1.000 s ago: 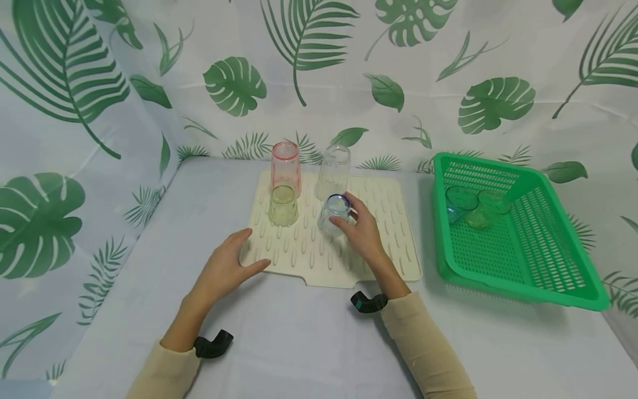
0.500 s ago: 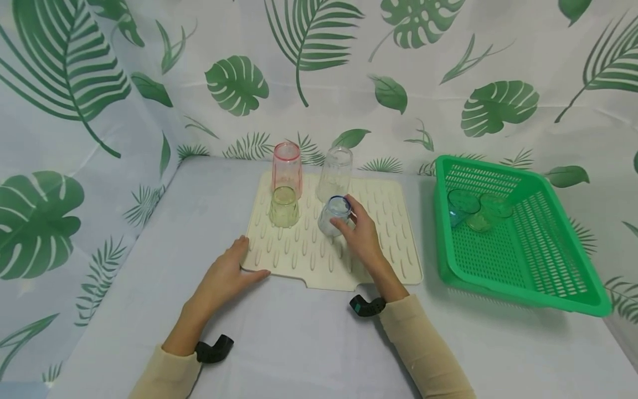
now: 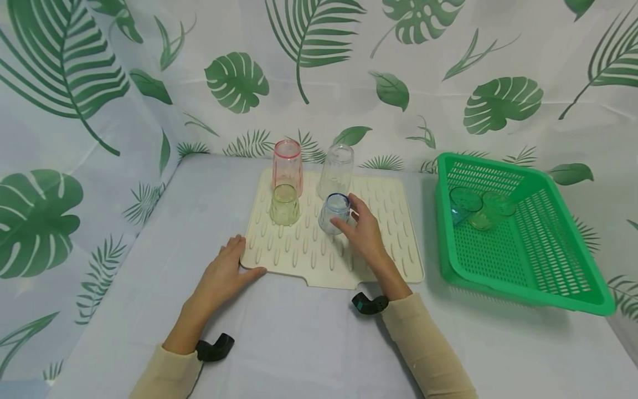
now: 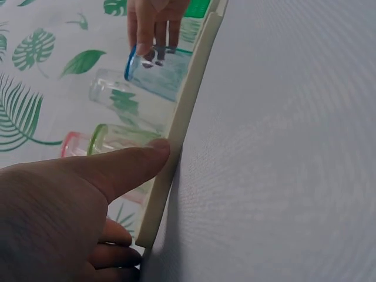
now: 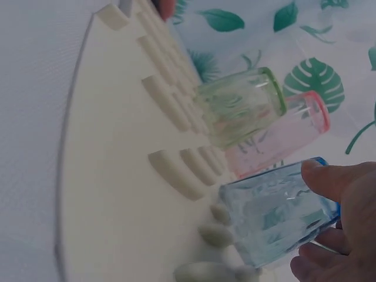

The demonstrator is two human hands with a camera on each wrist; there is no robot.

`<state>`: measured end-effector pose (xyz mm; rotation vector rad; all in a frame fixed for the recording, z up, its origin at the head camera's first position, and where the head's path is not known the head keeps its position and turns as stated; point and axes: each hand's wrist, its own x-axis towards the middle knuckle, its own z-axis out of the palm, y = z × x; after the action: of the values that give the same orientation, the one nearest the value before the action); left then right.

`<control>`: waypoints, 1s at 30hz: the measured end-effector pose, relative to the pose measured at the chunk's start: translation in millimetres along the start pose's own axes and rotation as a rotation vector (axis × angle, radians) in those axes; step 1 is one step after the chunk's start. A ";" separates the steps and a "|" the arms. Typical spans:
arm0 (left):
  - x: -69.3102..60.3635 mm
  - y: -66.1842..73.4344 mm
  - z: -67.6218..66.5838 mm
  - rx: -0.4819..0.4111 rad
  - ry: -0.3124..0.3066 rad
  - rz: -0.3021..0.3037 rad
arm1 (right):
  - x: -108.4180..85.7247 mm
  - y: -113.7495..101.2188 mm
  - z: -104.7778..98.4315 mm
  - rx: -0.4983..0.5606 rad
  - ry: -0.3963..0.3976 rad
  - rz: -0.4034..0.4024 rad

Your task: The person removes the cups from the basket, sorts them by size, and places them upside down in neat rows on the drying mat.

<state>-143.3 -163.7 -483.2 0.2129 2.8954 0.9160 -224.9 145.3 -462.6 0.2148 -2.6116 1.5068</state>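
My right hand [image 3: 366, 231] pinches a small clear glass with a blue rim [image 3: 333, 219] near its top, thumb on the near side. That glass stands on a cream ribbed drying mat [image 3: 324, 271]. In the right wrist view the thumb [image 5: 329, 179] lies on the blue rim. My left hand [image 3: 221, 277] touches the mat's near left corner, its thumb [image 4: 126, 170] along the front edge and its fingers beside the left edge. A short green glass [image 3: 284, 206], a tall pink glass [image 3: 287, 166] and a tall clear glass [image 3: 337, 169] also stand on the mat.
A green plastic basket [image 3: 523, 293] stands right of the mat, with several coloured glasses [image 3: 480, 213] in its back left part. A leaf-print cloth [image 3: 423, 94] hangs behind and at the left. White cloth [image 3: 299, 338] covers the table.
My left hand has come down against the mat's corner, its thumb and fingers now touching the edges. My right hand keeps hold of the blue-rimmed glass in nearly the same place.
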 end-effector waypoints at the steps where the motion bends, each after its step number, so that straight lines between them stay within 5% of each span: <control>1: -0.1 -0.2 0.2 -0.001 0.000 0.000 | 0.0 -1.5 -1.7 0.002 0.005 -0.008; 30: -1.3 -1.5 1.8 -0.013 0.010 0.014 | -12.8 -51.8 -75.9 0.054 0.267 -0.200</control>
<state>-141.9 -164.1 -485.5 0.2289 2.8996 0.9408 -200.5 186.2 -383.0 0.2518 -2.2717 1.4301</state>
